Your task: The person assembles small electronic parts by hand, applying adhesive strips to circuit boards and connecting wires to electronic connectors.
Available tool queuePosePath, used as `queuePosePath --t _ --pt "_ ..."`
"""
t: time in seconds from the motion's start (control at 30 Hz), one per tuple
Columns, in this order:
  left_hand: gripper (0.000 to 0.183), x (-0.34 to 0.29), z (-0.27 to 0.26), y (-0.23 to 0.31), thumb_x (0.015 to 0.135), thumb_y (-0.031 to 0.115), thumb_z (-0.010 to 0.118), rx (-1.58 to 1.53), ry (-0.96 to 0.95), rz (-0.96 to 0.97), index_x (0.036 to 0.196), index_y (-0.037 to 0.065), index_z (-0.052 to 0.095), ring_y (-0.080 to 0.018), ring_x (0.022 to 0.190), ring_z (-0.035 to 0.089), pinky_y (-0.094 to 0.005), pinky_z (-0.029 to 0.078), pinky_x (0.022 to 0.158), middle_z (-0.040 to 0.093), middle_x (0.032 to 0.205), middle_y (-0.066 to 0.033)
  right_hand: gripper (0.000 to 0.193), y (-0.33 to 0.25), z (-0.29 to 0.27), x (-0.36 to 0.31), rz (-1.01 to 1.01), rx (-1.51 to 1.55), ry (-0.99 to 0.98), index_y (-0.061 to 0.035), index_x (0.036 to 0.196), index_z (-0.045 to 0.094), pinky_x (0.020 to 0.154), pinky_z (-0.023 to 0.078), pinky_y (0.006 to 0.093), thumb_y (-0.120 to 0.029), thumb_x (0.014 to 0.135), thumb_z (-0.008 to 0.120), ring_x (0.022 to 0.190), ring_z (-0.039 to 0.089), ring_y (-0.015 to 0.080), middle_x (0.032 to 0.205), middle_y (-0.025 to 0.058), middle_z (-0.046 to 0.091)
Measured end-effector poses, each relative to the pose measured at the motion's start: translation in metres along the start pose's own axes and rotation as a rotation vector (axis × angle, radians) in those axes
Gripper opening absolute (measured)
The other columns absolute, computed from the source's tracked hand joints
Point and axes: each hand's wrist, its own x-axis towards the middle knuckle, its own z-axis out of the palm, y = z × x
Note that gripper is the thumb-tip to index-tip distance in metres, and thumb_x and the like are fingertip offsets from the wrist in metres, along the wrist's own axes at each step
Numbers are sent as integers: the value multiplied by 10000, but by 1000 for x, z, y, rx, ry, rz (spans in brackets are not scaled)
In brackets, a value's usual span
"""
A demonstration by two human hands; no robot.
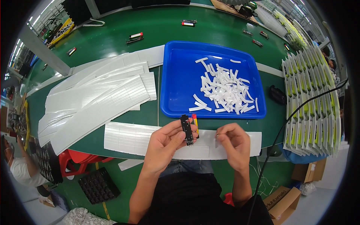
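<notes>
My left hand [162,144] holds a narrow black circuit board [186,129] upright between thumb and fingers. A thin cylinder, red at the top and yellow below [195,124], shows along the board's right side and looks like a battery cell. Off to the right, my right hand [235,146] is closed in a pinch; something small and pale may be at its fingertips, but I cannot make it out. Beneath both hands lies a white sheet with scored lines [125,138]. Just beyond stands a blue tray [162,90] with a heap of small white strips [227,88].
Scored white sheets [93,99] are piled on the left. Several boards with cells [136,36] lie across the green bench [157,26]. At right are a black object [277,94], stacked white-and-green trays [309,101] and a hanging black cable [287,123].
</notes>
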Motion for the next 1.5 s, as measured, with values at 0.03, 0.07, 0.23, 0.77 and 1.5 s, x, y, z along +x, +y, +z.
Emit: queuePosePath --t 0.03,0.07,0.23,0.77,1.5 --pt "360 0 0 1 983 66 530 28 -8 -22 1311 -78 489 -217 1062 643 -357 513 955 629 1202 -168 115 -2 0 0 -58 7 102 9 969 583 762 443 246 62 874 621 818 554 93 911 44 621" --pt "360 -1 0 2 984 65 526 56 -17 -45 1311 -81 489 -218 1059 644 -354 512 954 633 1197 -169 119 -9 5 1 -92 48 150 20 963 594 738 431 248 66 860 633 816 552 95 909 51 625" --pt "354 1 -2 2 987 50 508 67 -62 -74 1315 -82 489 -218 1064 642 -337 505 958 634 1206 -173 141 -20 11 6 -278 -133 33 12 947 658 714 416 264 63 816 669 808 556 126 895 72 662" --pt "343 0 0 4 982 -7 487 130 -107 -74 1319 -71 504 -158 1063 625 -277 500 913 635 1212 -142 210 -26 42 22 -212 -272 -44 -9 1012 705 731 474 256 37 806 706 800 601 130 895 79 667" --pt "351 0 1 3 980 -10 487 181 -60 -78 1324 -82 500 -165 1062 627 -285 494 930 635 1209 -138 195 -14 44 22 -154 -150 -8 -3 1031 706 662 527 249 22 839 689 806 607 126 904 87 657"
